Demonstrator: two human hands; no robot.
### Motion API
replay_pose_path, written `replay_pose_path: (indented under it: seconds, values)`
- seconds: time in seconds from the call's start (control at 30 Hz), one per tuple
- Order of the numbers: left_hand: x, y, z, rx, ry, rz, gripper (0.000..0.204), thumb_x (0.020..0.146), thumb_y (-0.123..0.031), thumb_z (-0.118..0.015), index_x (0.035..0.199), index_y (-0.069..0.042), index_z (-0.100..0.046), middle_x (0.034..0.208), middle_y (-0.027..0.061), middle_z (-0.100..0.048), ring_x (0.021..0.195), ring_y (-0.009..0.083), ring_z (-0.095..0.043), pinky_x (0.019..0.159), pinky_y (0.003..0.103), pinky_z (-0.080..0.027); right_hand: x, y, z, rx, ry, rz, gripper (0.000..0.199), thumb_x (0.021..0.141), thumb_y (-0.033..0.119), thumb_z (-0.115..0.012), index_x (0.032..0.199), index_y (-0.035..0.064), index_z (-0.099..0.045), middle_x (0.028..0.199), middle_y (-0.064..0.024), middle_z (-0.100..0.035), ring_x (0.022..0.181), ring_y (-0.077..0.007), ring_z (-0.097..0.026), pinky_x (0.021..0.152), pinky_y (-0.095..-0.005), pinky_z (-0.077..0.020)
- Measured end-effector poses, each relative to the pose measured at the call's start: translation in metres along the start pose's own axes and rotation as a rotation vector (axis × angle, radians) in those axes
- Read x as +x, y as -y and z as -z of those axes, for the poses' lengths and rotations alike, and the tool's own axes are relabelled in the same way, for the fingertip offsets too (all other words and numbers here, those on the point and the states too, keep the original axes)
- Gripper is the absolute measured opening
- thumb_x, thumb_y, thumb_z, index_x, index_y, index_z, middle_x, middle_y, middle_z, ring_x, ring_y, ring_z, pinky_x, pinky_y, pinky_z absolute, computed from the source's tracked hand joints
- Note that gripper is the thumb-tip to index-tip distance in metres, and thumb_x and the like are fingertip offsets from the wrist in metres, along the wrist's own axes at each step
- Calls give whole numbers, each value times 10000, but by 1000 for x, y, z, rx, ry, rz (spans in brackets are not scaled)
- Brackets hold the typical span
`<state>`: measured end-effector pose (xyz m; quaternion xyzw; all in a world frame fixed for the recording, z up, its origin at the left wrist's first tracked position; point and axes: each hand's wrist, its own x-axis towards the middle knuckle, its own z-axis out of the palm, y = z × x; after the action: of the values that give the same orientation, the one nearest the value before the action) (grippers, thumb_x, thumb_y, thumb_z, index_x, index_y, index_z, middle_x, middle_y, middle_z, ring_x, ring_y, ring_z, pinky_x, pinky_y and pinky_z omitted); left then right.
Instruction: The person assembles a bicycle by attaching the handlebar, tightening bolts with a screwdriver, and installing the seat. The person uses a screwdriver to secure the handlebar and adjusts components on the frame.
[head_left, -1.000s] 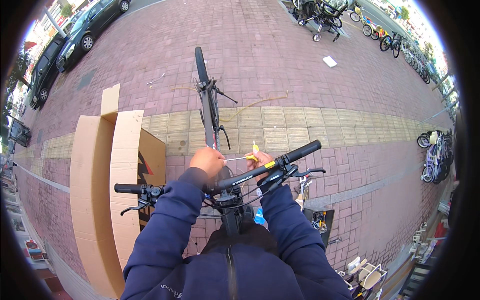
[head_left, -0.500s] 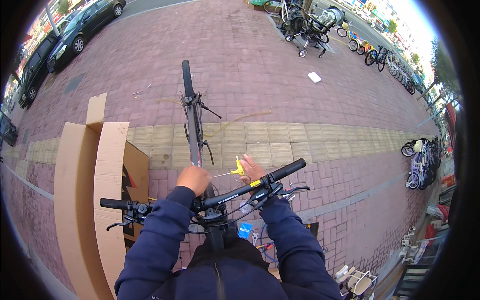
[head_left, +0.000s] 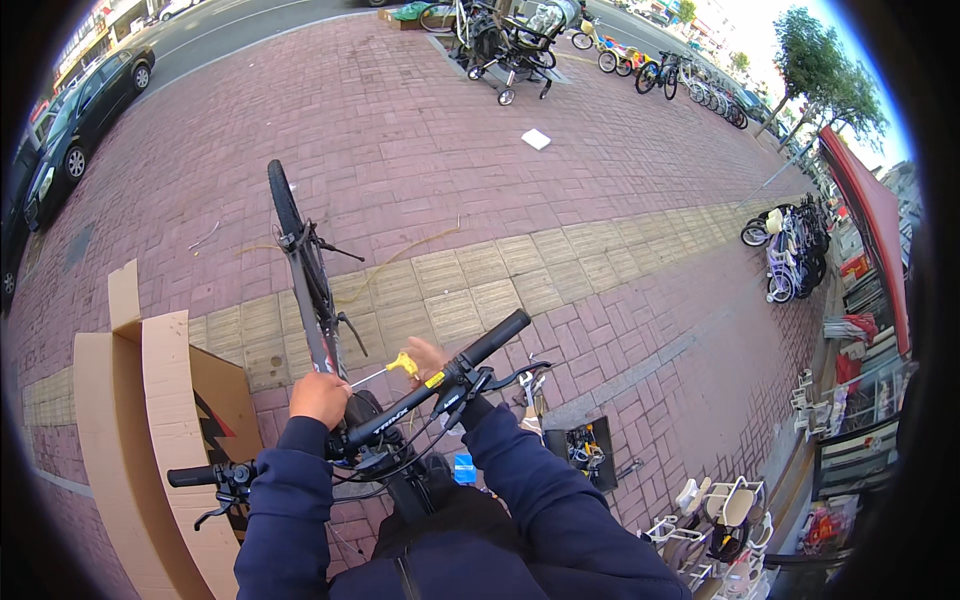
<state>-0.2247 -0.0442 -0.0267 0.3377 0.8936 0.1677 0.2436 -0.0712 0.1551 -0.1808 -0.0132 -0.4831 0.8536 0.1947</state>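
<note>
My left hand [head_left: 319, 399] is closed beside the bicycle's frame, just ahead of the handlebar, at the tip of a thin metal shaft. What its fingers grip is hidden. That shaft belongs to a yellow T-handle hex key [head_left: 403, 363], held nearly level by my right hand [head_left: 428, 358], whose fingers are bent around the handle's far side. The black handlebar [head_left: 405, 405] with brake levers crosses in front of my forearms. Upright between my arms, the bicycle [head_left: 312, 300] points away from me, with a thin black tyre [head_left: 283, 195] at its far end.
A tall open cardboard box [head_left: 165, 400] stands close on the left. On the right lie a dark tool tray [head_left: 590, 450], some wrenches [head_left: 532, 385] and white child seats [head_left: 735, 500]. A small blue packet [head_left: 464, 468] lies by the bicycle. Small bicycles [head_left: 790, 250] stand farther right.
My view has swung to the right, so the scene sits farther left and tilts. Both hands stay at the bicycle, the hex key still between them.
</note>
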Motion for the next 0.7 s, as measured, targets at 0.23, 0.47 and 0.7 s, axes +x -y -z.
replay_pose_path:
  seconds: [0.23,0.47,0.7]
  values:
    - [2,2,3,-30,4,-9,220,792,-276,-687,884,-110,-798,881,166,-728,866,364,-690,844,444,-545,12,18,-33,-710,-136,-184,456,1000,493,-578,861,60,-610,724,-16,-575,658,-120,-555,591,-271,-429]
    - [2,4,3,-113,-6,24,209,755,-230,-728,881,-74,-790,827,183,-720,804,347,-702,804,418,-551,9,7,-38,116,-365,-375,509,1006,479,-543,1252,36,-583,920,-66,-618,669,-114,-569,598,-255,-483]
    - [5,8,-3,-112,-29,-1,195,768,-182,-738,864,-16,-776,765,182,-713,727,301,-691,731,390,-533,20,22,-29,-789,-17,29,393,998,396,-610,1108,21,-657,937,-40,-671,785,-130,-611,660,-274,-501]
